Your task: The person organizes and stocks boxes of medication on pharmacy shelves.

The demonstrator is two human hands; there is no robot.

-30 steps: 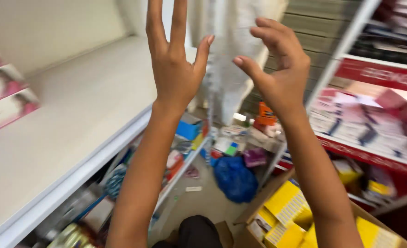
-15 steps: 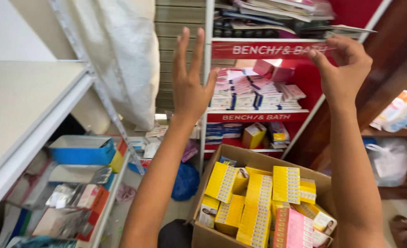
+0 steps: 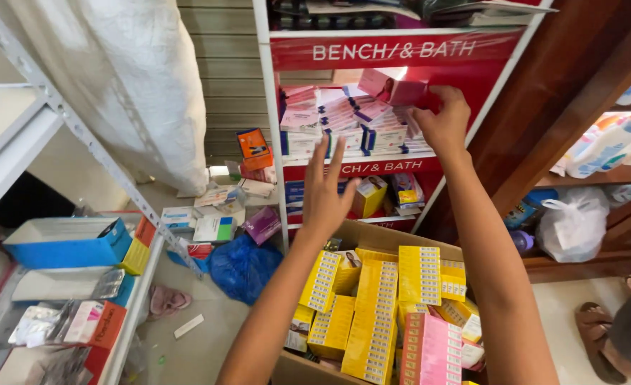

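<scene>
My right hand [image 3: 443, 125] reaches up to the red shelf unit [image 3: 394, 167], and its fingers close on the end of a pink box [image 3: 390, 87] lying on stacked pink and white boxes [image 3: 344, 125]. My left hand [image 3: 326, 196] hovers lower, open with fingers spread. It holds nothing and hangs in front of the shelf's lower edge. Below both arms stands an open cardboard carton [image 3: 372, 234] with several yellow packs [image 3: 419, 274] and a pink pack [image 3: 433, 349].
A white metal rack [image 3: 80, 128] at left holds a blue box [image 3: 66, 242] and foil packs. A white sack [image 3: 130, 78], a blue bag [image 3: 240, 264] and loose boxes lie behind. A wooden shelf [image 3: 579, 267] with bottles stands right; another person's sandalled foot [image 3: 600, 335] is near it.
The view swung right and down from the white rack to the red shelf. My right hand moved in onto the pink box; my left hand dropped lower, still open.
</scene>
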